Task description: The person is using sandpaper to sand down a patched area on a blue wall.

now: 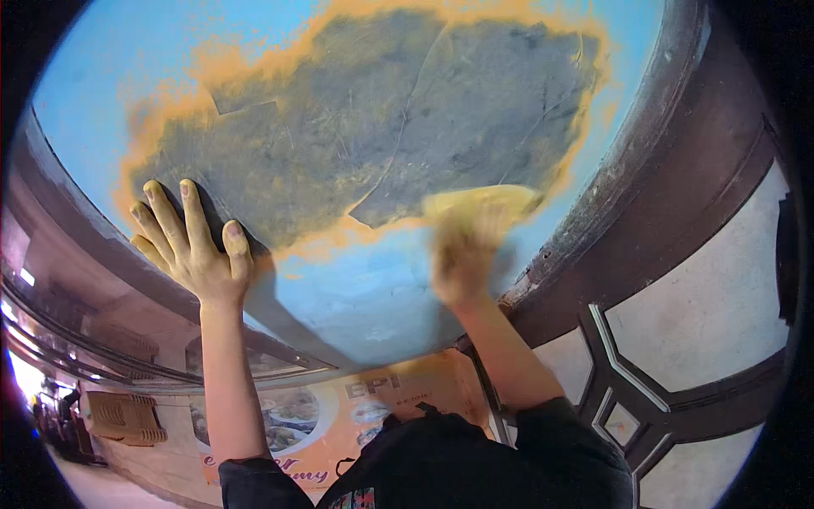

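A blue-painted surface [362, 292] fills the upper view, with a large grey patch [318, 140] edged in dusty orange. My left hand [203, 254] lies on the patch's lower left edge with fingers apart and nothing in it; its fingertips look dusty. My right hand [464, 254], blurred, presses a thin yellowish sheet or pad [483, 203] against the patch's lower right edge; its material cannot be told. Thin crack-like lines and raised edges run across the grey patch.
A dark, worn frame [610, 184] borders the blue surface on the right, beside white panels [699, 280] in dark trim. Below hangs an orange banner [432, 382] bearing writing and food pictures. A brown plastic chair or crate [124, 417] is at lower left.
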Available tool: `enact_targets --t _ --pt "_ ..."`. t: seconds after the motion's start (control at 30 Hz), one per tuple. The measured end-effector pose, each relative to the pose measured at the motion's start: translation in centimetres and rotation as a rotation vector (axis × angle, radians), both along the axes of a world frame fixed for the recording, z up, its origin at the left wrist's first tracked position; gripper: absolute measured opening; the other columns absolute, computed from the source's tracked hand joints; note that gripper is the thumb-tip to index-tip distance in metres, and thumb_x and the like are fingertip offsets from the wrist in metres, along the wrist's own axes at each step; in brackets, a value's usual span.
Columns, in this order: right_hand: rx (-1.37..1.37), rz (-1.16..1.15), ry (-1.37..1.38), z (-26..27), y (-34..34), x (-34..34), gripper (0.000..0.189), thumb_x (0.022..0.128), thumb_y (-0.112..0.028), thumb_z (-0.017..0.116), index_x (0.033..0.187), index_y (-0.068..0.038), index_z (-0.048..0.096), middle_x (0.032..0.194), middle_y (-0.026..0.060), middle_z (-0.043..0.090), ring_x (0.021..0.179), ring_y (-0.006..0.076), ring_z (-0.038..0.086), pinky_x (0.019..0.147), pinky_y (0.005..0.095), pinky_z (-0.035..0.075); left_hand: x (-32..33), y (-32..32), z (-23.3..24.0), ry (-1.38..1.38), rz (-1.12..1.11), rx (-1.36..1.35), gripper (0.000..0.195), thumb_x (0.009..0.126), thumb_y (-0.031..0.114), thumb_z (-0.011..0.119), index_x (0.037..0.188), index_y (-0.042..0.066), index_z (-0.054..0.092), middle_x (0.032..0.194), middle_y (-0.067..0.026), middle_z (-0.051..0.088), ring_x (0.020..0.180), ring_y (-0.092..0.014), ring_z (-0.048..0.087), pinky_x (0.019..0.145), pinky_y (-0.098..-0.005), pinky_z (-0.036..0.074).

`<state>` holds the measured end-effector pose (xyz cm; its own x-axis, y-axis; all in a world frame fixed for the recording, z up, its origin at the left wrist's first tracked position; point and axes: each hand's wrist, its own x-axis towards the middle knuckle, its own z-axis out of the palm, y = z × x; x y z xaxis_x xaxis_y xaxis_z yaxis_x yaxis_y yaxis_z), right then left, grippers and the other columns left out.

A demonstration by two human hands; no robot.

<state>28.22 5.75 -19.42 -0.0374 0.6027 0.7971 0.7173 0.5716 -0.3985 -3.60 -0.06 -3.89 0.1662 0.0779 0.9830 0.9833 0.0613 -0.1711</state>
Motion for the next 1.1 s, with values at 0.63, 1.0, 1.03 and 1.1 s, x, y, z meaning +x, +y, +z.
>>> enact_targets --t 0.63,1.0,1.03,1.1 --pt "0.345 -0.074 -0.362 4.5 -1.8 -2.0 0.05 0.089 -0.026 0.049 0.135 -0.007 0.049 0.143 0.0273 0.036 0.134 0.0512 0.026 0.108 0.0627 0.015 -1.6 -1.2 0.0 0.007 0.032 -0.015 0.06 0.096 0.048 0.034 0.137 0.008 0.048 0.149 -0.0181 0.034 0.141 -0.038 0.022 0.113 -0.0494 0.008" --pt "0.224 -0.184 0.067 3.4 -1.1 0.5 0.046 0.084 -0.027 0.055 0.13 -0.019 0.054 0.14 0.0151 0.044 0.131 0.0464 0.033 0.104 0.0686 0.019 -0.1 -1.3 0.1 0.005 0.009 -0.027 0.057 0.094 0.044 0.038 0.137 0.007 0.048 0.149 -0.0174 0.033 0.141 -0.037 0.021 0.113 -0.0501 0.008" --pt "0.221 -0.181 0.069 3.6 -2.0 -0.2 0.046 0.084 -0.027 0.055 0.13 -0.019 0.054 0.14 0.0151 0.044 0.131 0.0464 0.033 0.104 0.0686 0.019 -0.2 -1.4 0.0 0.006 0.012 -0.029 0.057 0.094 0.044 0.038 0.137 0.007 0.048 0.149 -0.0174 0.033 0.141 -0.037 0.021 0.113 -0.0501 0.008" --pt "0.337 -0.066 -0.389 4.0 -3.7 -1.9 0.05 0.086 -0.02 0.049 0.135 -0.008 0.049 0.144 0.0247 0.036 0.134 0.0488 0.028 0.106 0.0641 0.019 -0.5 -1.6 -0.1 0.004 0.011 -0.02 0.058 0.094 0.045 0.037 0.137 0.008 0.048 0.149 -0.0169 0.033 0.141 -0.037 0.021 0.113 -0.0504 0.008"
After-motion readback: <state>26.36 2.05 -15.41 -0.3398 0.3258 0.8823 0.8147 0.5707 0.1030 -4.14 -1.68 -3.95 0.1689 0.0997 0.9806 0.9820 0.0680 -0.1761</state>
